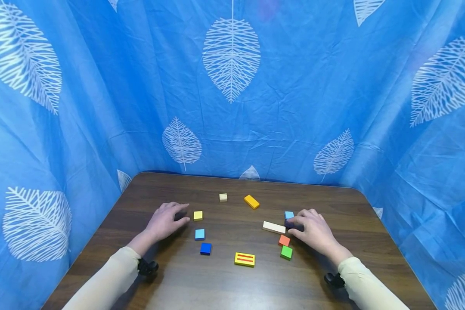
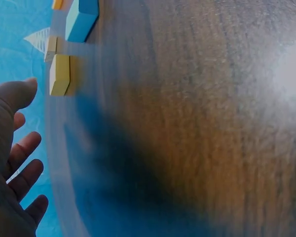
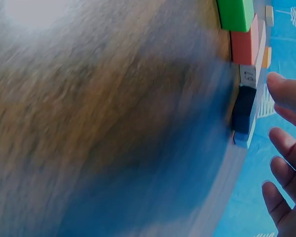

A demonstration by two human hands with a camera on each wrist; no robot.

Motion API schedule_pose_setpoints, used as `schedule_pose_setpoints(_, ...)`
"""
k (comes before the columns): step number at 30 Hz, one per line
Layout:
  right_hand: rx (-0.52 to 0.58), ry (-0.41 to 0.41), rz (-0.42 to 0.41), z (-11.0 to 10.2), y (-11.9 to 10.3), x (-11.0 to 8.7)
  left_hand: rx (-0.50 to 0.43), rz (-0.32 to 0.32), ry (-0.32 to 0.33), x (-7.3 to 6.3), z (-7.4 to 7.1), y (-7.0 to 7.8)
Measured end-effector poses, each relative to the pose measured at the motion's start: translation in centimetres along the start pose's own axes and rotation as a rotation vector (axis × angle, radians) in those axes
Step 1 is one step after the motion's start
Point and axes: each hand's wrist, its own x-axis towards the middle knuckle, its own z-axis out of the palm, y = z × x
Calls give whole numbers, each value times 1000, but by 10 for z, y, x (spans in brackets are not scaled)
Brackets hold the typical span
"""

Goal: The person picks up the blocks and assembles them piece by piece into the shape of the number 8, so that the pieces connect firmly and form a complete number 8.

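Observation:
My left hand (image 1: 164,221) hovers at the table's left side, fingers relaxed and holding nothing. Just right of its fingertips lies a small yellow block (image 1: 198,215), also in the left wrist view (image 2: 60,75). A light blue block (image 1: 199,234) and a dark blue block (image 1: 206,249) sit nearer the front. My right hand (image 1: 311,228) is over the right side, its fingers loosely bent and apart in the right wrist view. Beneath its fingertips is a dark block (image 3: 243,106), partly hidden in the head view. A light blue block (image 1: 289,214) adjoins it behind; a long white block (image 1: 274,227) lies left.
A red-orange block (image 1: 284,240) and a green block (image 1: 286,252) lie in front of the white one. A yellow block with red stripes (image 1: 244,259) is front centre. Farther back are a cream block (image 1: 223,197) and an orange block (image 1: 251,202). Blue curtain (image 1: 232,129) surrounds the table.

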Motion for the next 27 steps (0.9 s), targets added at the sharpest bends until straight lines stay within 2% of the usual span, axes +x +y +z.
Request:
schedule_pose_setpoints(4,-10,-26,-18,2,-4,3,0,-12,-1,1,4,0)
schedule_pose_setpoints(11,-40,-17,-72,5,-6,8,-12,-35,18,4,11,2)
schedule_pose_setpoints(21,-33,-52,-64,5,-9,10,-16,-36,16,15,21,4)
schedule_pose_setpoints(27,-24,-59,-75,7,-10,13,-6,-40,-2,16,24,5)
